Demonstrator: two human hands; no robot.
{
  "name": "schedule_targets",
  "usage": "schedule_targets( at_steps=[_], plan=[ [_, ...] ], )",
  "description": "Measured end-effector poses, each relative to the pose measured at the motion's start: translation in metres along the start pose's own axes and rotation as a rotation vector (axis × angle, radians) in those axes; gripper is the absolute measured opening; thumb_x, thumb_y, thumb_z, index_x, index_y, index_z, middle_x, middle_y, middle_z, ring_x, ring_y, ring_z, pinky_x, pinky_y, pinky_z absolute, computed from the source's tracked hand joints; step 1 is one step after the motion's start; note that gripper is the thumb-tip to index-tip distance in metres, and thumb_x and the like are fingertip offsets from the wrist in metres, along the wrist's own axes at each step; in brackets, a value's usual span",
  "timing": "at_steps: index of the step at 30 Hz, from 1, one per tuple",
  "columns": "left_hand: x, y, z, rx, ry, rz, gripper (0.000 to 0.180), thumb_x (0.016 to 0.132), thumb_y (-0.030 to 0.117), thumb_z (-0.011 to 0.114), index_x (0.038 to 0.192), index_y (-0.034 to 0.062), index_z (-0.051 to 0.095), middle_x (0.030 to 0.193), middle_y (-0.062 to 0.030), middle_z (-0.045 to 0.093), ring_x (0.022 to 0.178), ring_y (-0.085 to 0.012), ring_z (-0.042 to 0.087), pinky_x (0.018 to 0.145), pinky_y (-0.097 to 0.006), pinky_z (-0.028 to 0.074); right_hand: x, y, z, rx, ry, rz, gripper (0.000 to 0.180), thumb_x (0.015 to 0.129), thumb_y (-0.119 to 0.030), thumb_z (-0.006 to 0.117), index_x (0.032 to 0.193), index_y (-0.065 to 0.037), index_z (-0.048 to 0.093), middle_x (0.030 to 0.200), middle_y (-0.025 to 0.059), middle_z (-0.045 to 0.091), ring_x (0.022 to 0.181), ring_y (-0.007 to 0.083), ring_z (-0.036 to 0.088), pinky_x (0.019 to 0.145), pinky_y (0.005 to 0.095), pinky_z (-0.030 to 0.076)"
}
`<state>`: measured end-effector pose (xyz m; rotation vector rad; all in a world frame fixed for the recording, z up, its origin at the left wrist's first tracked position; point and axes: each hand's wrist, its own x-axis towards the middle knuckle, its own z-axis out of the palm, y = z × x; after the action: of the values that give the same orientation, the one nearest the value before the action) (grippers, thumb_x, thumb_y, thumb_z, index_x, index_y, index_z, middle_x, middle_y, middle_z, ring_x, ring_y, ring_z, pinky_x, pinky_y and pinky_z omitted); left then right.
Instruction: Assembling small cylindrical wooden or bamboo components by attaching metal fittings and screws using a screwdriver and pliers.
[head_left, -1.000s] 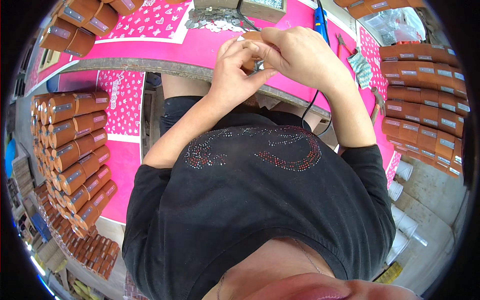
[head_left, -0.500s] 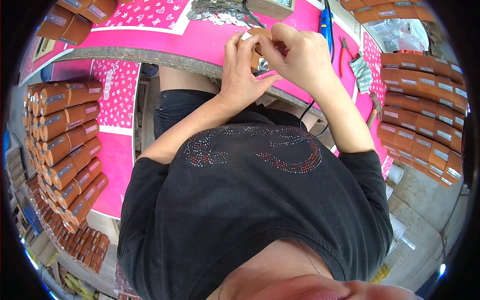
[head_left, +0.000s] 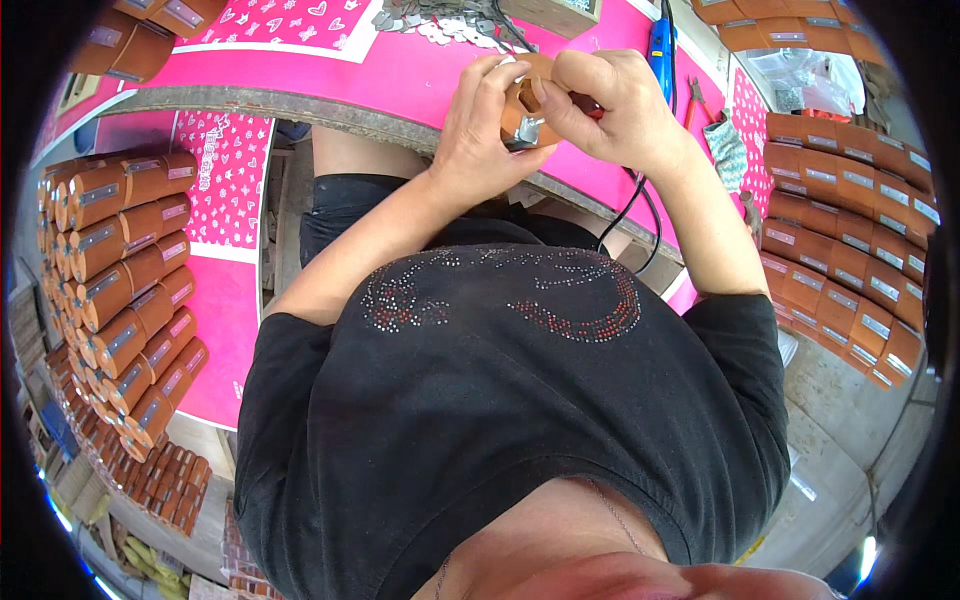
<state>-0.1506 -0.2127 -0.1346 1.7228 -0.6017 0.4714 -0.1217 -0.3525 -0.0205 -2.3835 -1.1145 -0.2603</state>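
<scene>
Presently I seem to be at the fitting or adjusting step, working by hand on one orange-brown, rounded hollow piece at the upper centre of the frame, above the near edge of the bright pink tabletop. My left hand holds it, fingers curled around its left side and top, thumb stretched beneath. My right hand comes in from the right with thumb and forefinger drawn narrow at the dark opening; something red shows under those fingers, but I cannot tell what it is or whether I grip it. A shiny silver metal fitting sits on the piece's lower front. I judge that the next move calls for a steady left grip and a small, controlled push or turn from the right fingertips near that opening, without letting the piece tip. Flat grey metal plates lie at the top centre, beyond my hands.
</scene>
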Motion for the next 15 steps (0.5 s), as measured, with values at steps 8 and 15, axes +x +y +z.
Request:
schedule_targets(
  at_steps=[8,15],
  plan=[
    [0.014,-0.011,-0.018,-0.125,-0.302,-0.054,0.085,0.057,0.018,0.082,0.127,0.0101,0.035,0.123,-0.0143,0.04,0.115,-0.033,0.042,0.096,-0.04,0.039,0.001,0.008,0.004,0.068,0.031,-0.096,0.018,0.078,-0.006,0.063,0.068,-0.004,0.048,0.052,0.0082,0.05,0.045,0.0242,0.054,0.042,0.0316,0.038],
    [0.012,0.019,-0.019,0.177,-0.213,-0.074,0.077,0.056,0.036,0.083,0.119,0.0087,0.048,0.129,-0.0214,0.031,0.117,-0.0388,0.04,0.094,-0.042,0.041,-0.002,-0.008,0.002,-0.112,0.11,-0.035,0.011,0.076,-0.02,0.063,0.074,-0.01,0.059,0.051,0.0088,0.054,0.047,0.0268,0.056,0.045,0.0356,0.045]
  ],
)
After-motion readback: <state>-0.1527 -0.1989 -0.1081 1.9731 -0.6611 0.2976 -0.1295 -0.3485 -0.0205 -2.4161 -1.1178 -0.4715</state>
